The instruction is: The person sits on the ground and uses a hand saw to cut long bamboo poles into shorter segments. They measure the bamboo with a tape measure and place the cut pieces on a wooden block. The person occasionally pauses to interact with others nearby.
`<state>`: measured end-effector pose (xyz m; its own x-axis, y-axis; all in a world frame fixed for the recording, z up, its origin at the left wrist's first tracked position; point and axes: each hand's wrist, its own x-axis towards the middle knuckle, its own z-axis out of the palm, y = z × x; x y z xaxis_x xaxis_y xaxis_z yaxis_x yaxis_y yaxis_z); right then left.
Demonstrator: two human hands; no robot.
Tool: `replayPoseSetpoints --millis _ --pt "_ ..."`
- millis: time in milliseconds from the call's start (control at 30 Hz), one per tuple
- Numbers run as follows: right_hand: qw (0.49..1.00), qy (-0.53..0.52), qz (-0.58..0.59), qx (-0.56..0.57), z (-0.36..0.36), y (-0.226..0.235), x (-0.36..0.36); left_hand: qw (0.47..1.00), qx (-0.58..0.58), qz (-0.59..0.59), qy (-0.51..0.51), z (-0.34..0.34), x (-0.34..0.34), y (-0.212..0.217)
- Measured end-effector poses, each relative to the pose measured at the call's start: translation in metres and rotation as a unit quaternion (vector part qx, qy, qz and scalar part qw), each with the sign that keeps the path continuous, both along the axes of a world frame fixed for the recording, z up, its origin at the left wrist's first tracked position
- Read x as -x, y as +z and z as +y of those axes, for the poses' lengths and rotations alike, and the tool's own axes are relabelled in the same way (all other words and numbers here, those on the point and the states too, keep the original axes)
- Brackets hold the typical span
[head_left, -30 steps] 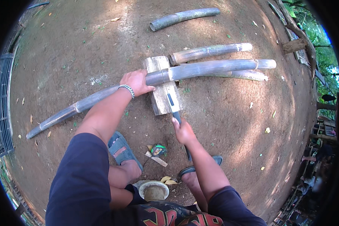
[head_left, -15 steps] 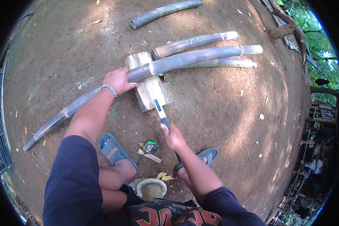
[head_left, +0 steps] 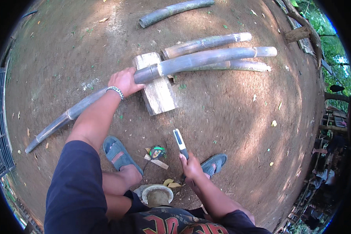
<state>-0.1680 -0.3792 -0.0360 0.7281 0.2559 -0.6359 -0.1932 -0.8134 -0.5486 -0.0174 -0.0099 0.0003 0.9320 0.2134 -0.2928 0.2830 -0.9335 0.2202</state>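
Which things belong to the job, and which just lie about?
In use:
- long bamboo pole, held by the left hand
- wooden block, beneath it
- dark-handled tool, in the right hand

Apparently lying about:
- three other bamboo pieces
- green tape measure
- yellow leaves

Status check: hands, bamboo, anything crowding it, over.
Left hand gripping bamboo pole; right hand holding white-and-dark handle, apart from pole. Pole across wooden block. Other bamboo pieces beside its right part.
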Motion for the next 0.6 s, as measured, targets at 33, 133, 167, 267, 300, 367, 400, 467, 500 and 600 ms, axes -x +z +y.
replayPoseSetpoints --millis 33,133,167,267,300,367,400,467,500,600 --pt "1.000 -0.002 0.017 0.018 0.001 0.006 0.009 1.000 0.007 0.014 -0.001 -0.002 0.014 -0.005" --pt "1.000 0.017 -0.011 -0.008 0.063 0.000 -0.085 1.000 0.003 -0.022 0.002 -0.008 -0.003 0.004" --pt "1.000 0.013 -0.015 -0.008 0.063 0.002 -0.080 1.000 0.002 -0.019 0.002 -0.008 -0.001 0.004" --pt "1.000 -0.010 0.024 -0.013 0.042 0.008 -0.039 1.000 0.001 -0.004 0.002 -0.002 0.001 0.002" --pt "1.000 -0.014 0.024 0.001 0.016 0.010 -0.006 1.000 -0.002 0.000 0.004 0.002 0.004 0.002" --pt "1.000 -0.003 -0.022 -0.016 -0.014 -0.001 0.016 1.000 -0.003 0.000 0.008 0.002 -0.001 0.003" --pt "1.000 -0.005 0.013 0.008 -0.006 0.000 0.009 1.000 0.000 0.007 0.009 0.002 0.003 0.001" --pt "1.000 -0.007 0.000 0.025 0.025 -0.003 -0.035 1.000 0.000 -0.009 -0.008 -0.003 0.000 0.001" --pt "1.000 -0.005 -0.011 0.019 0.042 -0.005 -0.060 1.000 -0.004 -0.022 -0.009 -0.005 -0.006 0.002" --pt "1.000 0.000 0.013 0.008 0.061 0.001 -0.069 0.998 -0.006 -0.059 -0.008 -0.001 0.000 -0.005"
